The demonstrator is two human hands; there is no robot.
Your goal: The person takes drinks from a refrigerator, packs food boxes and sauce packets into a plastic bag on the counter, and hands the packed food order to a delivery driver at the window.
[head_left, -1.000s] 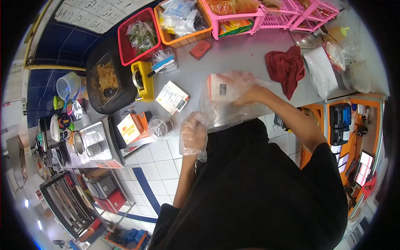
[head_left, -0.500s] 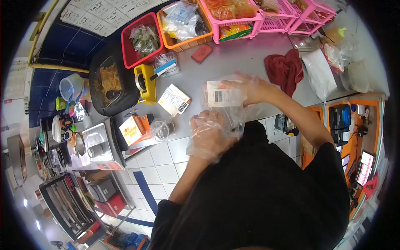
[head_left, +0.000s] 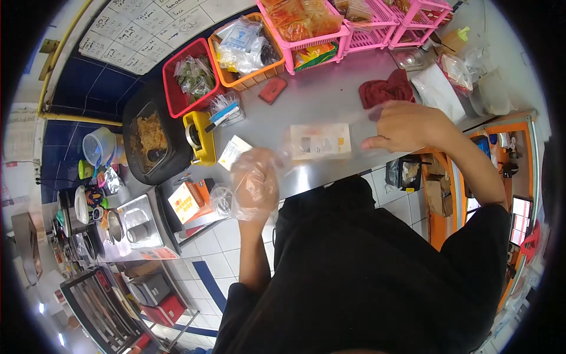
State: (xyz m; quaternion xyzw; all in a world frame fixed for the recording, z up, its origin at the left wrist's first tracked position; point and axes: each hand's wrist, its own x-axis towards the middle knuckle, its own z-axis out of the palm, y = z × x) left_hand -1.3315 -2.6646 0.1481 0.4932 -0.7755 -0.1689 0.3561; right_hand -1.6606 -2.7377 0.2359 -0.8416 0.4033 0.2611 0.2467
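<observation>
Worktop (head_left: 330,94): grey, carrying all of the following. Red cloth (head_left: 386,88): crumpled, beyond the right hand. Right hand (head_left: 407,127): fingers blurred, grip apart, nothing seen in it. Left hand (head_left: 254,180): covered in clear plastic (head_left: 238,207), grip closure cannot be told. Pale box (head_left: 330,138): blurred, on the worktop between the hands; the right hand, at it half a second ago, now stands just beside, seemingly leaving it free. White carton (head_left: 233,151): partly hidden by the left hand.
</observation>
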